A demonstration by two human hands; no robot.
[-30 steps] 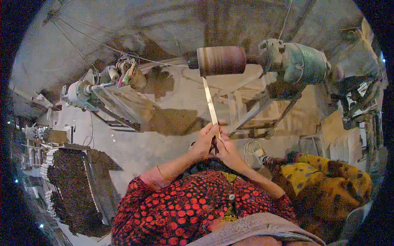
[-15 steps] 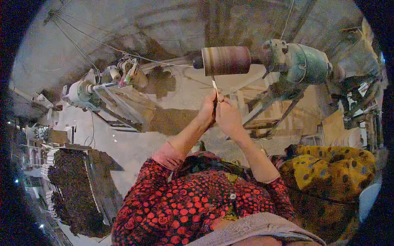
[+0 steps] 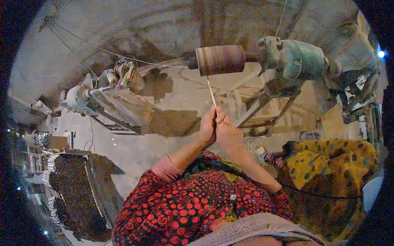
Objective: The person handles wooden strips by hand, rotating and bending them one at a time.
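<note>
A thin pale stick (image 3: 211,91) points away from me, its far end at the lower edge of a brown sanding drum (image 3: 221,60); whether it presses on the drum I cannot tell. My left hand (image 3: 208,128) and my right hand (image 3: 226,132) are closed together round the near end of the stick, palms facing. Most of that near end is hidden between the fingers. The drum sits on the shaft of a green electric motor (image 3: 305,59), which stands on a metal frame to the right.
Another motor (image 3: 78,98) on a metal stand (image 3: 117,112) is at the left. Dark stacked material (image 3: 78,192) lies low on the left. A yellow spotted cloth (image 3: 332,164) drapes over something at my right. A cable (image 3: 160,64) runs behind the drum.
Both hands have drawn back toward my body, and a longer stretch of the stick now shows between them and the drum. The stick leans slightly more to the left.
</note>
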